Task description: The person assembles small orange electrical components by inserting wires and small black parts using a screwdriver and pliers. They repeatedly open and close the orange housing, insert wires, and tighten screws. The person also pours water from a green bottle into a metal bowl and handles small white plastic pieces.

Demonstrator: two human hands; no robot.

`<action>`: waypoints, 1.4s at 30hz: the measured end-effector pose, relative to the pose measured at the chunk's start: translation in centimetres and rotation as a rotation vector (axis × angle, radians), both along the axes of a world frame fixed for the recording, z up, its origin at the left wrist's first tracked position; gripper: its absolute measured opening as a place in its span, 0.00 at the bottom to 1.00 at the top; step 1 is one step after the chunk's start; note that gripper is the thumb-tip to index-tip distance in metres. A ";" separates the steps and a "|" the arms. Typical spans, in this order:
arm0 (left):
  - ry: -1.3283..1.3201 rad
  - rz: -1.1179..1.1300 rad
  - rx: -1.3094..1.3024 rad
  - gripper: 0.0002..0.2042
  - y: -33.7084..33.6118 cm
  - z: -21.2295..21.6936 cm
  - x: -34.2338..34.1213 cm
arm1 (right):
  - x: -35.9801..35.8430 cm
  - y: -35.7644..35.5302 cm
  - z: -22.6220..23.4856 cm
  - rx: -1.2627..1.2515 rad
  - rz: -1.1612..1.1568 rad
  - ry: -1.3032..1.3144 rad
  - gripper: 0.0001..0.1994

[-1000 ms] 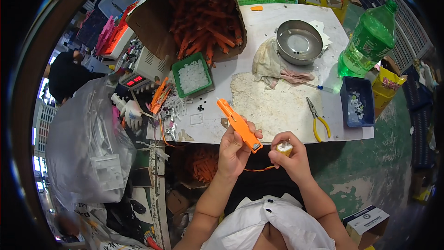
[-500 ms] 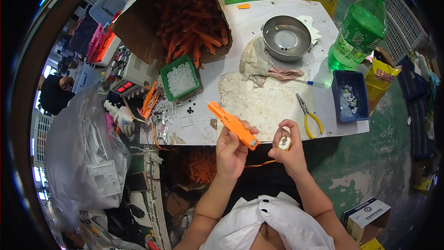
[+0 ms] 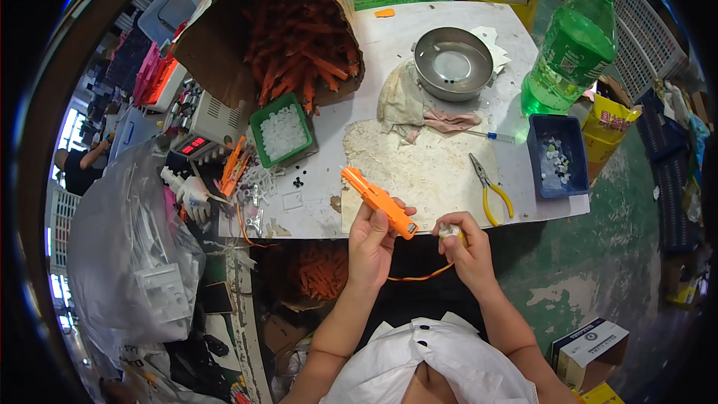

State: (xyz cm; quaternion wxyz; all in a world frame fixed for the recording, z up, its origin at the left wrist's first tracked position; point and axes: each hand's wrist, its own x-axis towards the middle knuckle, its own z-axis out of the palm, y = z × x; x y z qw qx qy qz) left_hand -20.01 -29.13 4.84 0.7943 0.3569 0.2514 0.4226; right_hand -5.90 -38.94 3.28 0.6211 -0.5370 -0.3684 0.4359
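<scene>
Over the front edge of the table, my left hand [image 3: 372, 243] is closed around a long orange plastic piece [image 3: 379, 202]. That piece slants from upper left to lower right, and a small silvery part shows at its lower end. Just to the right, my right hand [image 3: 467, 254] grips a small yellow device with a whitish face [image 3: 450, 232]. Fingers cover much of the device, so its exact kind cannot be made out. A thin orange-yellow cord [image 3: 420, 277] runs from below that hand toward my left wrist. The orange piece and the device are apart.
Pliers [image 3: 490, 193] lie right of the worn board [image 3: 366, 146]. Behind are a metal bowl [image 3: 454, 90], rag [image 3: 396, 97], green bottle [image 3: 568, 52] and blue bin [image 3: 557, 183]. Leftward stand a green tray [image 3: 258, 123] of whitish pieces and a carton [image 3: 213, 60] of orange parts.
My right hand has turned the yellow device, and its fingers now cover more of it. More of the cord shows. The orange piece stays in my left hand, slightly rotated; the view has shifted a little.
</scene>
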 end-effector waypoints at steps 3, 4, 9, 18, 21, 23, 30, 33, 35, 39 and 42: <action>0.006 -0.006 0.008 0.16 -0.1 0.7 0.5 | -0.5 0.6 0.4 0.130 -0.095 -0.306 0.17; 0.011 -0.008 0.020 0.15 -0.2 0.7 0.5 | -0.6 0.9 0.5 0.184 -0.128 -0.471 0.18; 0.053 -0.002 0.103 0.16 -0.5 0.9 0.7 | -1.1 1.0 0.8 0.206 -0.167 -0.720 0.23; 0.139 0.037 0.142 0.18 -1.3 0.5 1.5 | -1.4 1.6 0.6 0.247 -0.297 -1.015 0.19; 0.166 0.061 0.162 0.19 -1.3 0.5 1.8 | -1.3 1.8 0.1 0.242 -0.316 -1.009 0.18; 0.157 0.041 0.151 0.18 -1.2 0.5 2.0 | -1.2 1.8 -0.1 0.226 -0.327 -1.012 0.16; 0.197 -0.009 0.106 0.18 0.1 -0.4 3.3 | 0.4 2.5 -0.3 0.194 -0.324 -1.042 0.11; 0.246 0.019 0.306 0.25 1.3 -1.1 4.0 | 1.9 3.4 0.0 0.156 -0.371 -1.025 0.11; 0.314 0.105 0.453 0.27 1.9 -1.4 4.2 | 4.2 4.2 0.5 0.101 -0.458 -1.014 0.11; 0.677 0.314 0.780 0.23 3.6 -3.7 3.2 | 8.7 6.5 1.5 -0.048 -0.563 -1.042 0.11; 0.599 0.316 0.676 0.21 4.0 -4.5 3.0 | 10.5 8.0 0.4 -0.136 -0.525 -1.136 0.12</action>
